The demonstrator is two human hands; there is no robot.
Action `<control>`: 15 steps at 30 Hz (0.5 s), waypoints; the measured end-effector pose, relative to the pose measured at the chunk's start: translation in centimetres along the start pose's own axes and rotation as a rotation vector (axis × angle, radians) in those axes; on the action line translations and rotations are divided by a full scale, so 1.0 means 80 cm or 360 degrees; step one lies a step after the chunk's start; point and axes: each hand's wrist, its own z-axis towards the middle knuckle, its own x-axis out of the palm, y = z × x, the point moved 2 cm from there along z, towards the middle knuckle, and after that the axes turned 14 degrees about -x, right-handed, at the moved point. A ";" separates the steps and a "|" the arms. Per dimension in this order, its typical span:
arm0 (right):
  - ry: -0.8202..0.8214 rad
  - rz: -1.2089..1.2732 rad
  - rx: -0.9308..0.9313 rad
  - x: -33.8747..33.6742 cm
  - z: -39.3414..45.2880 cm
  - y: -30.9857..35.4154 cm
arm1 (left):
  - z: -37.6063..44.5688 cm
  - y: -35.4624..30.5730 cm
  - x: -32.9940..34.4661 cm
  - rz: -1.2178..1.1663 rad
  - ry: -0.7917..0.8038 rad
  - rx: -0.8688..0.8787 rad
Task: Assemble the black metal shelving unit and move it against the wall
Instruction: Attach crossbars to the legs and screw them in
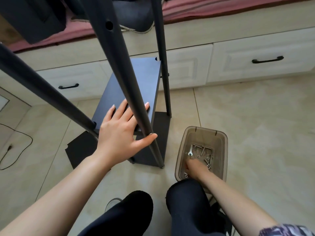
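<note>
Shelf (pixel 134 87) under left hand (pixel 119 132)

Home bedroom: cream panelled storage-bed base (pixel 187 48) with black-handled drawers (pixel 260 63) at 12 o'clock, dusty-pink mattress cover (pixel 221 5) on top, beige tiled floor (pixel 255 125) below.

No legible text or labels.
</note>
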 end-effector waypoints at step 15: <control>-0.0891 0.0500 -0.0460 -0.069 -0.075 0.051 | 0.000 0.000 -0.001 0.0016 0.0114 -0.0034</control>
